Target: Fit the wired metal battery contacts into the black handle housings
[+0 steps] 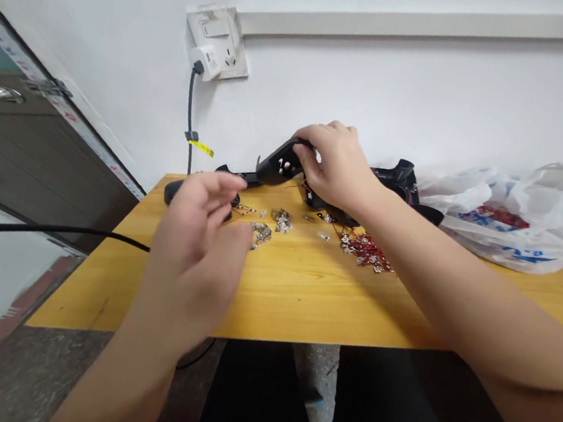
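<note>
Both hands are bare: the left hand (198, 242), softened by blur, and the right hand (334, 166), its fingers slim and smooth. The left forearm (117, 361) and the right forearm (430, 277) are uncovered too, tapering to narrow wrists; on the right arm a dark crease crosses near the elbow. Below the desk's near edge, black, plain-looking clothing (252, 396) covers the legs, its finer texture lost in shadow.

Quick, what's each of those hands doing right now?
Left hand: loosely open, blurred, nothing visibly held.
Right hand: closed on a black plastic piece.
</note>
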The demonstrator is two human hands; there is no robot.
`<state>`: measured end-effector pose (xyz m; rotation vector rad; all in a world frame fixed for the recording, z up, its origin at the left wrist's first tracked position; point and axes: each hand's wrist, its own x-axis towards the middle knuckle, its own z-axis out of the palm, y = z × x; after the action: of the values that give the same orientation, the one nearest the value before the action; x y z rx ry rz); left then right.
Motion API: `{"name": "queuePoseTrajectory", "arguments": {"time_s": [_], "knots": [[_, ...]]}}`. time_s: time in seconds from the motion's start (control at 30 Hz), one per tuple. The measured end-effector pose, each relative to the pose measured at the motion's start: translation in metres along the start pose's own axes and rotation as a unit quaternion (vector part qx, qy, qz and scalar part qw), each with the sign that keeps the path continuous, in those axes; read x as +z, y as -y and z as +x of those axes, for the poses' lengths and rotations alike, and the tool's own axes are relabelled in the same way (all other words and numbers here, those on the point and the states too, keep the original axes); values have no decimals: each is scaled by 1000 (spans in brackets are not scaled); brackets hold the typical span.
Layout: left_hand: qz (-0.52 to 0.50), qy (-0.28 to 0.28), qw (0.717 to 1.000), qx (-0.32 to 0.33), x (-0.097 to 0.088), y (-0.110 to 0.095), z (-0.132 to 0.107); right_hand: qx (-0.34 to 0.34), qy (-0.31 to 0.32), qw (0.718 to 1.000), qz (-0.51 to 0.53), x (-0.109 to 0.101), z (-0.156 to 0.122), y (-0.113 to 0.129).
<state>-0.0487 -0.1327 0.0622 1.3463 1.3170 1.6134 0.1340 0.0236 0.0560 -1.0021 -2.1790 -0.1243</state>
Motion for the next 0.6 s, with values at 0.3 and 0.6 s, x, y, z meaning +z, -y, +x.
{"name": "queuePoseTrajectory", "arguments": {"time_s": [0.3,0.6], "knots": [[86,201,972,-87,32,26,108,130,-86,939,305,25,-8,6],[103,-78,991,-30,-6,84,153,175,215,959,54,100,-25,30]]}}
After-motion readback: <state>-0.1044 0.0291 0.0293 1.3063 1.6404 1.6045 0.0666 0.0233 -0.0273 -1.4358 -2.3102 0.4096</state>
